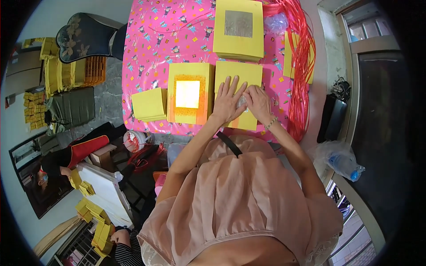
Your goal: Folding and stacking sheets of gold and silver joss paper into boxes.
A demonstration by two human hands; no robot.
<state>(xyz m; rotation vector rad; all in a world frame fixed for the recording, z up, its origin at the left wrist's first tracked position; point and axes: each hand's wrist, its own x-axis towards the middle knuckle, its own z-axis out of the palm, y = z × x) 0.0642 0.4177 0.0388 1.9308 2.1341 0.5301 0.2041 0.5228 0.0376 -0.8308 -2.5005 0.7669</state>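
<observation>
My left hand lies flat with its fingers spread on a stack of yellow paper in front of me. Close beside it, my right hand has its fingers curled down; what they hold, if anything, is hidden. A small crinkled clear patch, perhaps plastic, shows between the two hands. To the left stands another yellow stack, topped by a bright shiny square within an orange border. Farther back, a yellow stack bears a grey-silver square.
A pink patterned cloth covers the table. Smaller yellow papers lie left; long red strands hang over the right side. A dark chair stands far left. Two people, one in a striped sleeve, sit by a white table.
</observation>
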